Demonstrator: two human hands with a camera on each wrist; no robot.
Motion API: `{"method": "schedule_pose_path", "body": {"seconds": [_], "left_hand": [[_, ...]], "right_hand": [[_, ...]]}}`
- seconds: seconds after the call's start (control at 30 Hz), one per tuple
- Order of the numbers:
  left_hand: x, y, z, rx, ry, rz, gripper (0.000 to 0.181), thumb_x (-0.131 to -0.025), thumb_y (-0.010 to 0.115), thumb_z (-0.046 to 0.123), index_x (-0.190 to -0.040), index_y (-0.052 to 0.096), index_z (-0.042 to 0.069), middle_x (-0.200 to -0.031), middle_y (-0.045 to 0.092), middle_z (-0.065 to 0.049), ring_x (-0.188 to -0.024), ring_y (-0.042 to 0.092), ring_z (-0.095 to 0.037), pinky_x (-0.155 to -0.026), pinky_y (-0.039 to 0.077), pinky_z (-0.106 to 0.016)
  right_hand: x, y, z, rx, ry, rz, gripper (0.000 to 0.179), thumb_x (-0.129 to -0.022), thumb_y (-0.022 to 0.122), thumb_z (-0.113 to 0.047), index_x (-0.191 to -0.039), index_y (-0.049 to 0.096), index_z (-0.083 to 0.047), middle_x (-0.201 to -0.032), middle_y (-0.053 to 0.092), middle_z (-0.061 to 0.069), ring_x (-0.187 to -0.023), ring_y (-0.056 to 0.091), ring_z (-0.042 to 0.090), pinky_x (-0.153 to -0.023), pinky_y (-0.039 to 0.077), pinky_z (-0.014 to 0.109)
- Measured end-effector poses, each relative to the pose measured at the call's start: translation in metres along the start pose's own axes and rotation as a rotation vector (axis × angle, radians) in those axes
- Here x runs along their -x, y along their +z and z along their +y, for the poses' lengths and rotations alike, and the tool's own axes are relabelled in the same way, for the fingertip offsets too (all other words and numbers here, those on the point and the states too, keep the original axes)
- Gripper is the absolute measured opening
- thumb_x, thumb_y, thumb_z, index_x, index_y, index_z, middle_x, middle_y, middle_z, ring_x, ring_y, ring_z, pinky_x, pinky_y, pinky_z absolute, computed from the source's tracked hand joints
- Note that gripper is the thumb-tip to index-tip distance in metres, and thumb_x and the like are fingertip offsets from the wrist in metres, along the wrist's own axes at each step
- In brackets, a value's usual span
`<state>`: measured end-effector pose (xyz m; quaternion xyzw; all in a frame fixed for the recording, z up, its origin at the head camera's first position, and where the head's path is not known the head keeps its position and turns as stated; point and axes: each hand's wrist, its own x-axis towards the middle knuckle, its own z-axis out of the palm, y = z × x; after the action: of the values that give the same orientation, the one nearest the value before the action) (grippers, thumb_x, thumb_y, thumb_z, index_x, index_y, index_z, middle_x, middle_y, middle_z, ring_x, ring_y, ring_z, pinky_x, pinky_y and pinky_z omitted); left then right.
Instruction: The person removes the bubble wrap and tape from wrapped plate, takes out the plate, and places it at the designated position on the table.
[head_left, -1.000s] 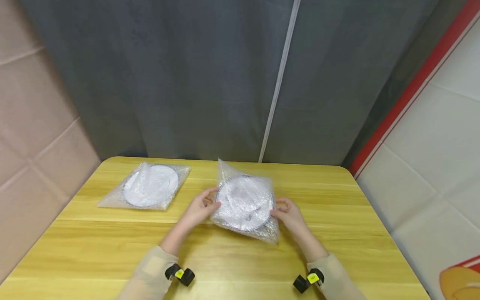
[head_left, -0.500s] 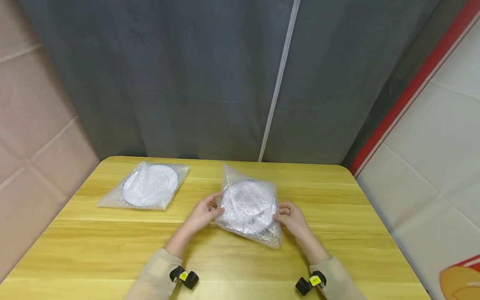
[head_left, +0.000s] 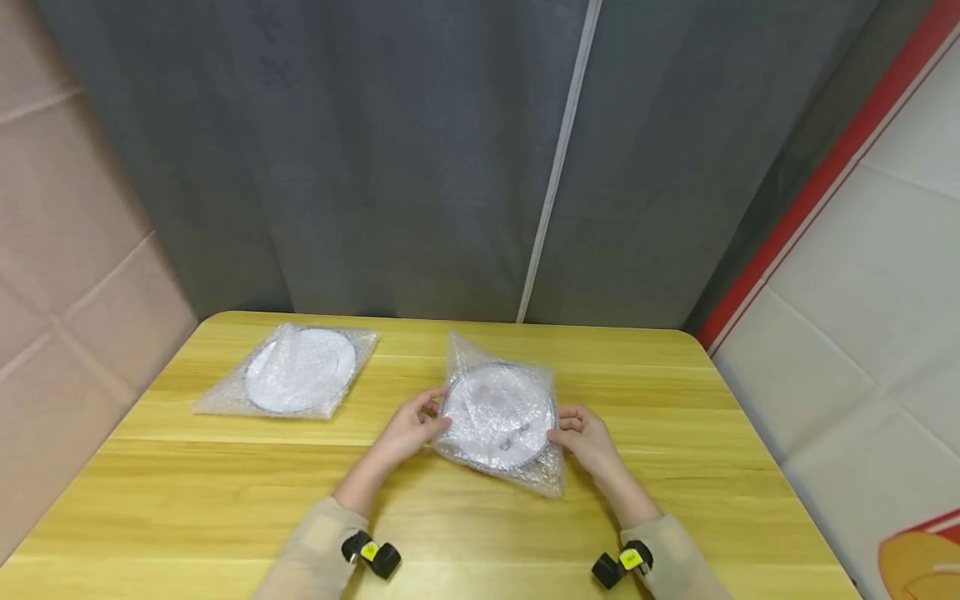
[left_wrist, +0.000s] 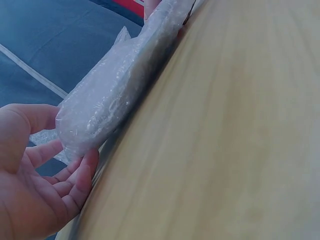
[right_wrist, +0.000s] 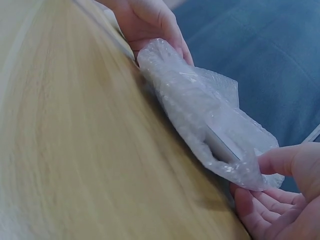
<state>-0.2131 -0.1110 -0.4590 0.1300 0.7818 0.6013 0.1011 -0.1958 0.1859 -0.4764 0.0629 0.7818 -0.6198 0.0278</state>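
Observation:
A round white plate (head_left: 497,408) with a thin dark rim lies inside a bubble-wrap bag, right of the table's middle. My left hand (head_left: 407,429) pinches its left edge, thumb on top and fingers curled toward the underside. On the opposite edge my right hand (head_left: 588,437) pinches the wrapped plate the same way. In the left wrist view the bubble wrap (left_wrist: 100,105) sits between thumb and fingers, low over the wood. The right wrist view shows the bag's near end (right_wrist: 220,145) gaping slightly, with a pale straight edge inside.
A second bubble-wrapped plate (head_left: 303,371) lies flat at the back left of the wooden table (head_left: 480,533). A grey curtain (head_left: 390,167) hangs behind the table. Pale panels stand at both sides, the right one (head_left: 862,317) edged in red.
Both hands have shifted slightly right and toward me with the wrapped plate, mostly in the first half second. The second wrapped plate stays in place.

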Motion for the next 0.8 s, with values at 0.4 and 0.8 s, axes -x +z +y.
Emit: {"method": "schedule_pose_path", "body": {"seconds": [0.4,0.8], "left_hand": [[-0.001,0.001,-0.002,0.003,-0.001,0.012,0.054,-0.088,0.064,0.003,-0.137,0.045,-0.006,-0.099,0.054,-0.015,-0.069,0.05,-0.017,-0.055,0.048,-0.03],[-0.01,0.002,-0.026,0.005,-0.009,0.04,0.054,-0.086,0.068,0.009,-0.136,0.05,0.002,-0.099,0.055,-0.013,-0.068,0.052,-0.016,-0.054,0.048,-0.026]], "right_hand": [[-0.003,-0.001,0.005,0.011,-0.009,-0.003,0.037,-0.083,0.068,0.002,-0.116,0.054,0.01,-0.091,0.067,0.012,-0.075,0.06,0.013,-0.066,0.05,0.023],[-0.001,0.001,0.005,0.069,-0.069,0.029,0.043,-0.081,0.069,0.003,-0.121,0.052,0.009,-0.106,0.062,0.021,-0.085,0.063,0.022,-0.07,0.052,0.023]]}}
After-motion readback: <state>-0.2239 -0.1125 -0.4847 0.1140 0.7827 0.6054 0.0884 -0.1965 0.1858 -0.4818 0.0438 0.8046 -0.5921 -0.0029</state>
